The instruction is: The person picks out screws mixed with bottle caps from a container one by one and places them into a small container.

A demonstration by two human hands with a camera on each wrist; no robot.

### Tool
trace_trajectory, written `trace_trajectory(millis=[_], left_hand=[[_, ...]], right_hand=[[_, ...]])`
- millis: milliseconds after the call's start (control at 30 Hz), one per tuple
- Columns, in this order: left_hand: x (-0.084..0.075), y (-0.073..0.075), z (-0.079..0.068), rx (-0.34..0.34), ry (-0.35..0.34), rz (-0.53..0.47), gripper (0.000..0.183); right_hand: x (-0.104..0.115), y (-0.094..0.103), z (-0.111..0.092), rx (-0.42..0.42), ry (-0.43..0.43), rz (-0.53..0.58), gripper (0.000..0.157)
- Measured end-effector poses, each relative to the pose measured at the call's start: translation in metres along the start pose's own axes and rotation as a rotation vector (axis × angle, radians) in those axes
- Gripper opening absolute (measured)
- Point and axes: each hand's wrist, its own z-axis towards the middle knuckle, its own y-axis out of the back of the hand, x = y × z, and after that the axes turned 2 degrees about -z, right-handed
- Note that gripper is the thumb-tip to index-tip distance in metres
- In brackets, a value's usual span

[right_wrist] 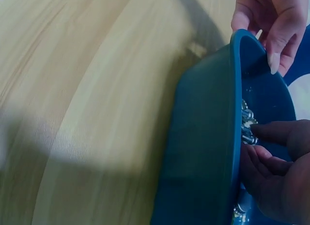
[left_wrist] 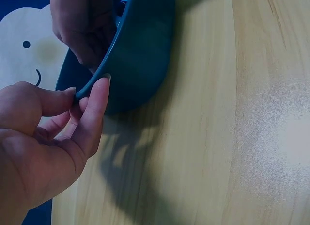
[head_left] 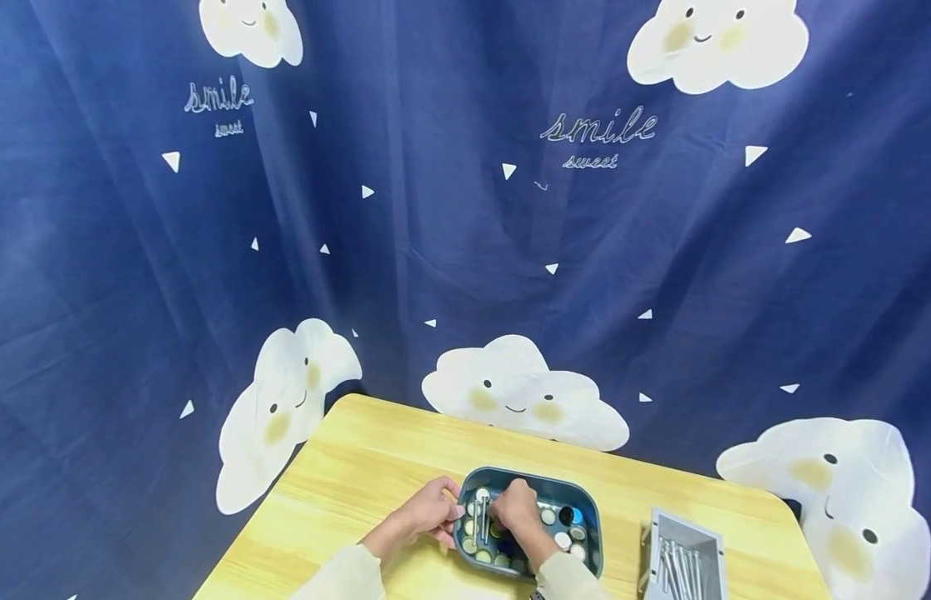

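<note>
My left hand (head_left: pixel 433 510) pinches the left rim of a dark blue-green basin (head_left: pixel 540 481), thumb inside and fingers outside, as the left wrist view shows. Inside the basin lie long metal bolts (head_left: pixel 482 521) near the left end, over several round caps (head_left: pixel 562 541) in white, yellowish, black and blue. My right hand (head_left: pixel 516 507) reaches down into the basin just right of the bolts. In the right wrist view, its bent thumb and fingers (right_wrist: pixel 273 133) are at the shiny metal pieces (right_wrist: pixel 248 123). Whether they grip one is hidden.
A grey box (head_left: pixel 686 525) with several long metal bolts (head_left: pixel 681 571) stands on the wooden table (head_left: pixel 390 446), to the right of the basin. Behind the table hangs a dark blue curtain (head_left: pixel 465 208) with white clouds.
</note>
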Motion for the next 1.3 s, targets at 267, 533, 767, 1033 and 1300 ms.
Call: trace_trajectory(millis=[267,533,767,1033,1300], left_hand=[[0.001,0.000,0.001,0.005,0.002,-0.005,0.029],[-0.001,-0.003,-0.001,0.001,-0.004,-0.020,0.028],[-0.003,-0.003,-0.003,-0.003,-0.015,-0.026,0.027],[-0.003,-0.002,-0.002,0.006,-0.017,-0.014,0.028],[0.002,-0.001,0.001,-0.010,0.001,0.006,0.028]], right_hand=[[-0.007,-0.012,0.012,-0.015,-0.024,-0.026,0.016],[-0.002,-0.007,0.007,-0.014,-0.075,-0.001,0.015],[0.001,-0.004,0.001,-0.033,-0.062,0.012,0.019],[0.003,0.003,-0.005,0.042,-0.089,0.132,0.016],[0.001,0.015,-0.005,0.156,-0.085,0.252,0.010]])
